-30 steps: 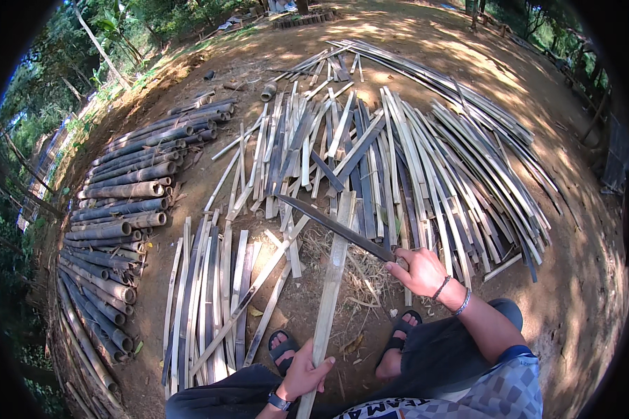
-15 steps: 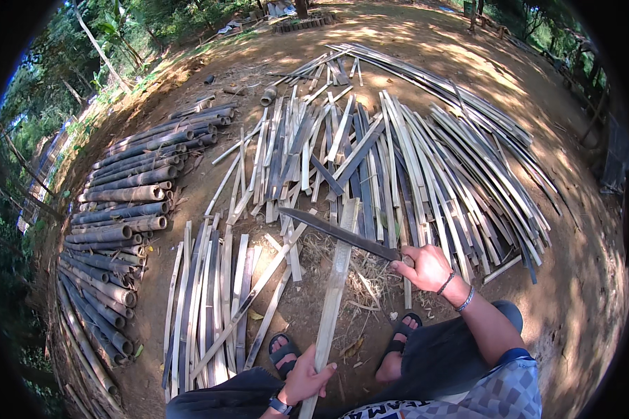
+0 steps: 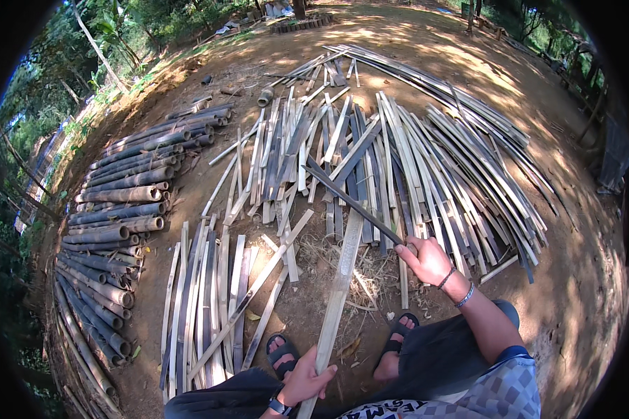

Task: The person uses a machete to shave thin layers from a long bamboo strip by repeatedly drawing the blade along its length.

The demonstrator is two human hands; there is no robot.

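My left hand (image 3: 307, 380) is wrapped round the near end of a long, pale split bamboo strip (image 3: 338, 290). The strip slants up and away from me, pale inner face showing. My right hand (image 3: 428, 261) is closed round the handle of a machete (image 3: 356, 204), whose grip is mostly hidden by the fingers. The dark, narrow blade points up to the left, crossing just beyond the strip's far end in this view. Whether blade and strip touch, I cannot tell. Under the strip's far part, thin shavings (image 3: 314, 255) lie on the ground.
Whole bamboo poles (image 3: 122, 195) are stacked at the left. A pile of split strips (image 3: 213, 307) lies near left, and a large spread of strips (image 3: 461, 185) fans out ahead and to the right. My sandalled feet (image 3: 396, 342) stand on brown earth. Trees (image 3: 70, 70) border the ground.
The machete's tip has swung up and away, and its blade now slants more steeply, showing less of its flat side. My right hand has risen slightly. The left hand keeps its hold.
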